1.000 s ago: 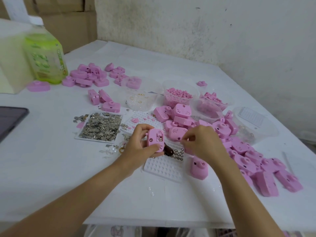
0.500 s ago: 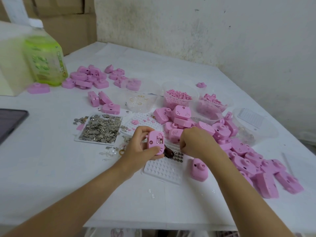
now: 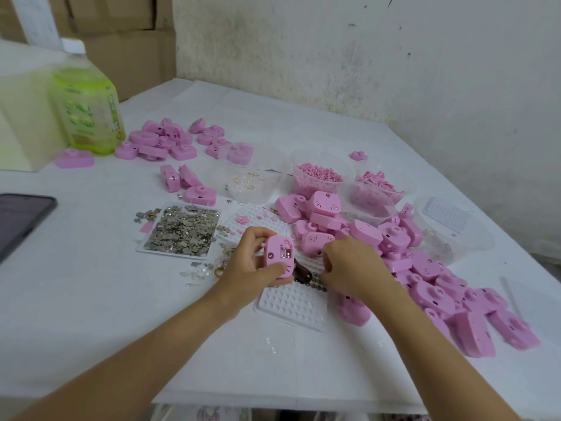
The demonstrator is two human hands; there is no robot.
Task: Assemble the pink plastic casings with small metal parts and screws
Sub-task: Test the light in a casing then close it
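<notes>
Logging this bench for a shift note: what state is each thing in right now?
Casing: held, inside facing camera, metal part seated.
Left hand: grips casing.
Right hand: at tray, fingertips hidden.
Bottle: upright, capped.
Phone: screen dark.
Pellet tub: uncovered, nearly full.

Right hand (image 3: 349,268) fingertips hidden behind own knuckles; pinching anything or not, cannot tell. Dark brown object (image 3: 303,273) at 3 o'clock of held pink casing (image 3: 278,258), half hidden behind it. Metal insert (image 3: 285,253) in casing recess too small to identify. Dark screen (image 3: 21,220), 9 o'clock, cut by edge. Green bottle (image 3: 88,113), 10 o'clock, blurred.
</notes>
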